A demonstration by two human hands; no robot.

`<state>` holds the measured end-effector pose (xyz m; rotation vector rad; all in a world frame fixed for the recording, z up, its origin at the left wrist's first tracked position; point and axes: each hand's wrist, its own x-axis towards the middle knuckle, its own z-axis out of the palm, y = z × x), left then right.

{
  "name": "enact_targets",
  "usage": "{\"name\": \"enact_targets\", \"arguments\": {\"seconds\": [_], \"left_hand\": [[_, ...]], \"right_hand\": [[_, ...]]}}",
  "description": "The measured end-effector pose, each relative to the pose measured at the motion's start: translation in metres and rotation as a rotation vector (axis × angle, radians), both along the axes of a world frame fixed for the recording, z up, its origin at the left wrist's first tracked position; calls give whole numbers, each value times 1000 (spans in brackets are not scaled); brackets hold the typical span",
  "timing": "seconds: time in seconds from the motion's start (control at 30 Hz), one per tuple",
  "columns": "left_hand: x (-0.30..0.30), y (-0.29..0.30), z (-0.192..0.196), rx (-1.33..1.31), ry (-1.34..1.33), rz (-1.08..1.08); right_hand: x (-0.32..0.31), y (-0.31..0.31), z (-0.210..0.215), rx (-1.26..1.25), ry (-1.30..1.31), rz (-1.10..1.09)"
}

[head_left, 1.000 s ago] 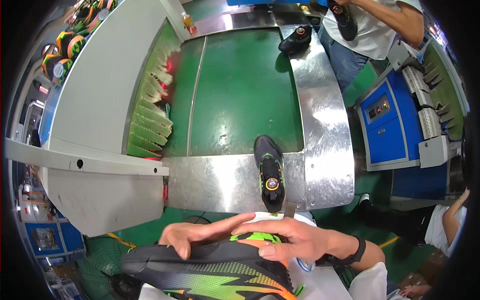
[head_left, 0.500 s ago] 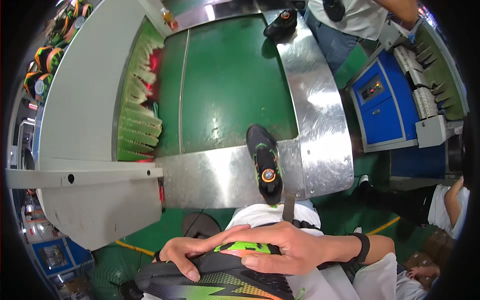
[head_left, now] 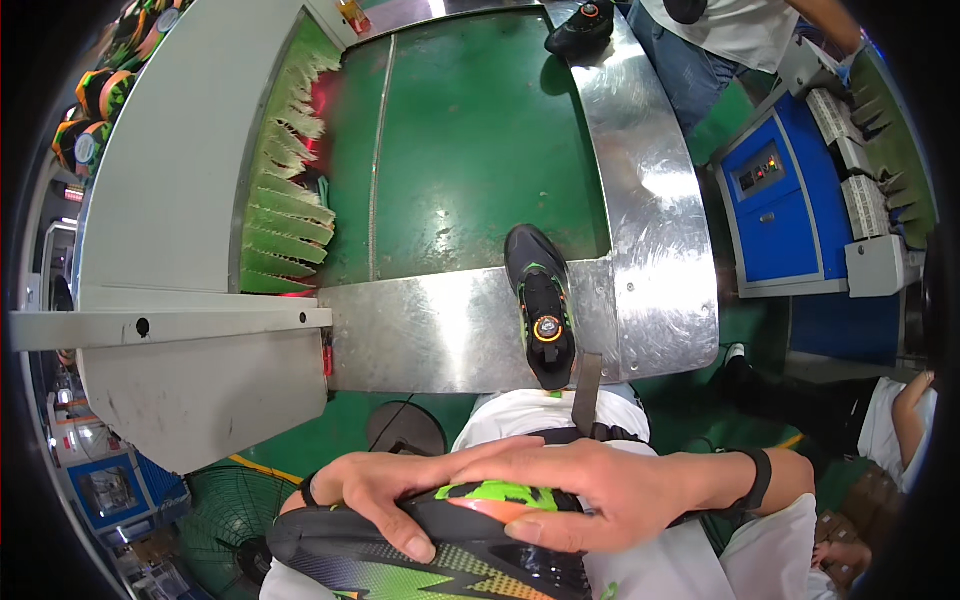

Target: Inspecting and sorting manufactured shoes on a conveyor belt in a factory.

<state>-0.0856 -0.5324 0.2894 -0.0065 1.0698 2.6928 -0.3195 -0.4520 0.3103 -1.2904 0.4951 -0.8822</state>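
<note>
Close to my body, both hands grip a black shoe [head_left: 450, 572] with a green-to-orange patterned sole turned up toward me. My left hand [head_left: 385, 492] wraps over its upper edge, thumb pressed on the sole side. From the other side my right hand [head_left: 605, 488] clasps it near a bright green and orange patch, fingers overlapping the left ones. Part of the shoe is cut off by the lower edge. Ahead, a second black shoe [head_left: 541, 310] with a round orange-ringed dial rests on the metal ledge [head_left: 430, 340], its toe over the green belt.
A green belt [head_left: 470, 150] runs out of a grey machine [head_left: 180, 180] through a fringed green curtain [head_left: 290, 230]. Another black shoe [head_left: 583, 30] sits at the far right corner beside a person [head_left: 690, 50]. A blue cabinet [head_left: 770, 210] stands right; a floor fan [head_left: 240, 520] lower left.
My view has shifted, so the ledge and belt sit slightly higher and further right. Both hands keep hold of the shoe, which has turned little.
</note>
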Motion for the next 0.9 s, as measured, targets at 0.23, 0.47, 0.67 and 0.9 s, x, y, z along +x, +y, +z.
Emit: {"name": "enact_targets", "arguments": {"seconds": [0.23,0.47,0.67,0.9], "left_hand": [[3,5,15,372,-381,83],[7,8,4,311,-99,156],[11,14,10,398,-163,243],[8,6,13,149,-26,204]], "right_hand": [[-3,-8,8,268,49,96],[-10,-2,-1,154,-151,31],[-2,-7,1,213,-192,109],[-4,6,6,162,-12,7]]}}
